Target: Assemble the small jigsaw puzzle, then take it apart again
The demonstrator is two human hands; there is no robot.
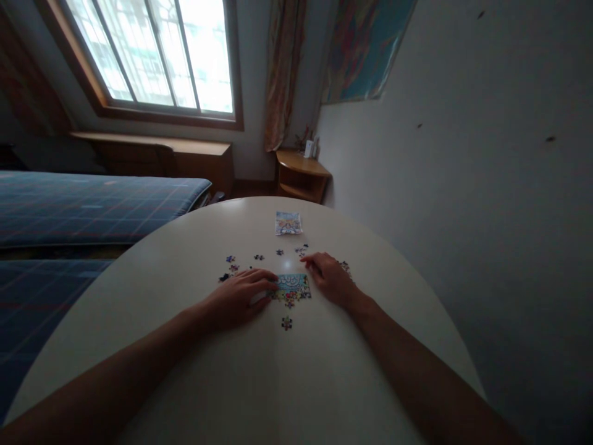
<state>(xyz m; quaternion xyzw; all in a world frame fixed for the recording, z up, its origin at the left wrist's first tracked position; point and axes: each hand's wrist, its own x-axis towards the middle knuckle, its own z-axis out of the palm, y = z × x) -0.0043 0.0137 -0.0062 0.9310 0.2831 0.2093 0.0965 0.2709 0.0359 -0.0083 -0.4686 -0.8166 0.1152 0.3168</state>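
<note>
On the round, pale white tabletop (278,383), your left hand (245,289), grip loosely open, rests at the left edge of the multicoloured, partly joined jigsaw section (293,283); your right hand (330,278) is just beside its right edge, its grip I cannot tell. Beyond the section lies a colourful rectangular picture sheet (288,223); on its near side, one dark, multicoloured knobbed piece (286,323). You seem to be steadying the section; the next move likely calls for matching knobs to its edge.
</note>
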